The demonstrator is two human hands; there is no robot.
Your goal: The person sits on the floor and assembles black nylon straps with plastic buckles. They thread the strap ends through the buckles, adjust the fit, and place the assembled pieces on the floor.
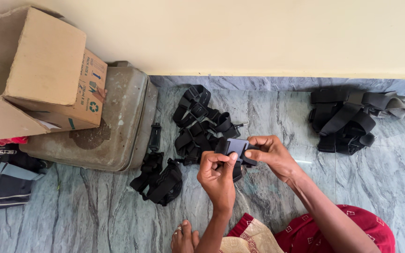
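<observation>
Above the grey marble floor [94,220], left hand [217,175] and right hand [272,154] pinch a small black plastic strap mount [238,146] between closed fingertips.

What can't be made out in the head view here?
- Dark plastic mount: its lower part is hidden by the left hand and right hand.
- Cardboard box: contents hidden by its flaps; cut off at the left edge.
- Bags: cut off at the left edge.
</observation>
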